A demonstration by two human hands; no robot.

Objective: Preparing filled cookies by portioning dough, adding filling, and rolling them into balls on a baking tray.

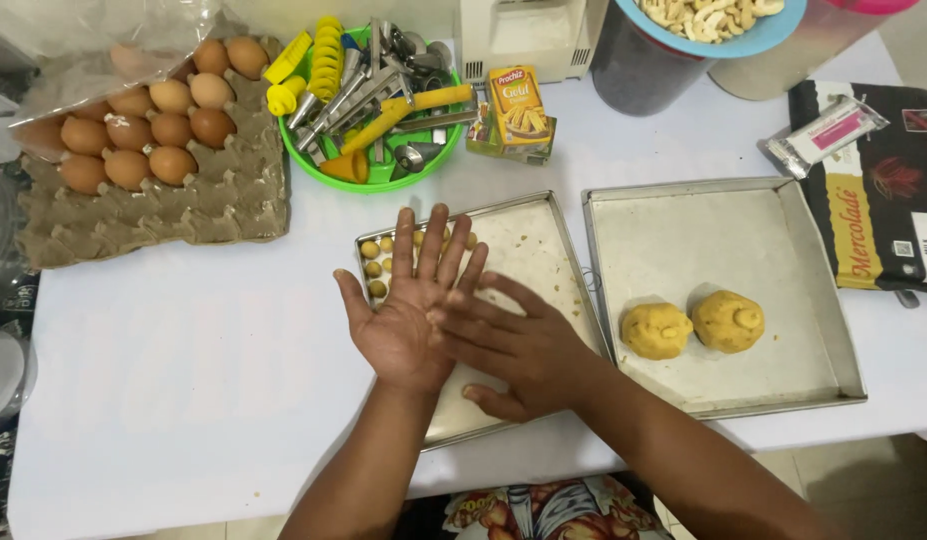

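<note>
My left hand [408,300] lies palm up with fingers spread over the left metal tray [528,240]. My right hand [513,345] is laid flat across the left palm, fingers pointing left; whatever is pressed between the palms is hidden. Small yellow dough balls [371,268] sit in rows at the tray's upper left corner, just beyond my left fingers. On the right metal tray [703,225] rest two larger lumps of yellow dough [656,331] [727,321], side by side near its lower left.
A cardboard egg tray [183,200] with several brown eggs stands at the far left. A green bowl [383,175] of metal and yellow cutters, a small yellow box [518,105], a blue bowl of cashews [713,20] and dark chocolate packets [878,185] line the back and right.
</note>
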